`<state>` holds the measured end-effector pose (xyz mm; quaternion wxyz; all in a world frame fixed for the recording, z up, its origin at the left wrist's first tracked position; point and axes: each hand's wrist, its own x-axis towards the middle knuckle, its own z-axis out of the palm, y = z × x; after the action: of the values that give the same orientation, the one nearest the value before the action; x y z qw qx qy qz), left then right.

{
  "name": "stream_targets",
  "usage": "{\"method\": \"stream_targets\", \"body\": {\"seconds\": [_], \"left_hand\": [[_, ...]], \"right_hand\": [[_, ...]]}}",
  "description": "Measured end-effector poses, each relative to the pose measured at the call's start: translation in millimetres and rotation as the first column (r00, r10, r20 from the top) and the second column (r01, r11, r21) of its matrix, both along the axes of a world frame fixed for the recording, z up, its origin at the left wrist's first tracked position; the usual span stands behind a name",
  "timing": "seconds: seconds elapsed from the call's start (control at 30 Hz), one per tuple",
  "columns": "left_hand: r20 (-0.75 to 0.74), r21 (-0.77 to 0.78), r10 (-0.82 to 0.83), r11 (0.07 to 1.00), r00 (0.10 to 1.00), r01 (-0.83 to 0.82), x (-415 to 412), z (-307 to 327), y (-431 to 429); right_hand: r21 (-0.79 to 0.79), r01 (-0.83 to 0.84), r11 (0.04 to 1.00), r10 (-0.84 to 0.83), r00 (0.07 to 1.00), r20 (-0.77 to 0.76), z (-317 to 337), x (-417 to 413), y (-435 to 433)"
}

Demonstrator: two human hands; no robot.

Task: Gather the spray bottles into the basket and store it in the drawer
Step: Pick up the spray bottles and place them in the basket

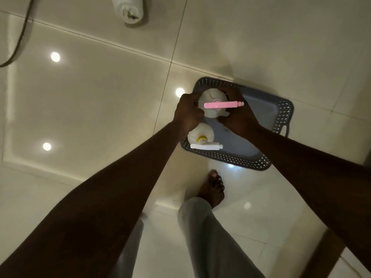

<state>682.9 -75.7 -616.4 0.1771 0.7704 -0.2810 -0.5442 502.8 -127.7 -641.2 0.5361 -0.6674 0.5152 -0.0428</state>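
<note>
A grey perforated basket sits on the tiled floor, seen from above. In its left end stand two white spray bottles. The pink-topped spray bottle is at the far corner, and both hands wrap its body: my left hand on its left side, my right hand on its right. The white-topped spray bottle with a yellow collar stands upright just nearer to me, touched by neither hand. The right half of the basket holds nothing.
A glossy cream tile floor surrounds the basket. A white cylindrical object lies at the top, and a dark cable runs at the top left. My bare foot stands just before the basket. A wooden edge shows at the lower right.
</note>
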Motion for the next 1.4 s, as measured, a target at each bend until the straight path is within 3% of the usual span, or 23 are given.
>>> {"method": "stream_targets", "body": {"seconds": [0.17,0.43,0.5,0.67,0.77,0.9,1.13,1.4], "left_hand": [[0.100,0.017,-0.117,0.993,0.988,0.116,-2,-8,2],[0.086,0.069,-0.093,0.994,0.992,0.087,-6,-2,0],[0.106,0.066,-0.083,0.995,0.991,0.076,-2,7,-1],[0.058,0.046,0.156,0.986,0.986,-0.159,18,56,0],[0.073,0.042,0.194,0.980,0.978,-0.197,35,94,-3],[0.080,0.028,0.230,0.972,0.970,-0.233,60,152,-11],[0.017,0.011,0.441,0.897,0.897,-0.441,120,201,-56],[-0.016,-0.011,0.517,0.856,0.856,-0.517,228,154,-127]], "right_hand": [[-0.080,-0.060,0.995,0.056,0.997,-0.053,-18,4,0],[-0.017,0.007,1.000,-0.007,1.000,-0.002,-25,2,6],[0.064,0.062,0.996,-0.064,0.998,0.021,-18,-4,8],[0.097,0.048,0.994,-0.039,0.994,-0.101,30,-42,1],[0.034,-0.034,0.999,0.039,0.985,-0.166,78,-65,-12],[-0.032,-0.007,0.999,0.002,0.991,-0.133,147,-66,-34],[0.025,-0.039,0.999,0.038,0.999,0.013,219,22,-87],[0.290,0.162,0.943,-0.202,0.972,0.116,168,177,-144]]}}
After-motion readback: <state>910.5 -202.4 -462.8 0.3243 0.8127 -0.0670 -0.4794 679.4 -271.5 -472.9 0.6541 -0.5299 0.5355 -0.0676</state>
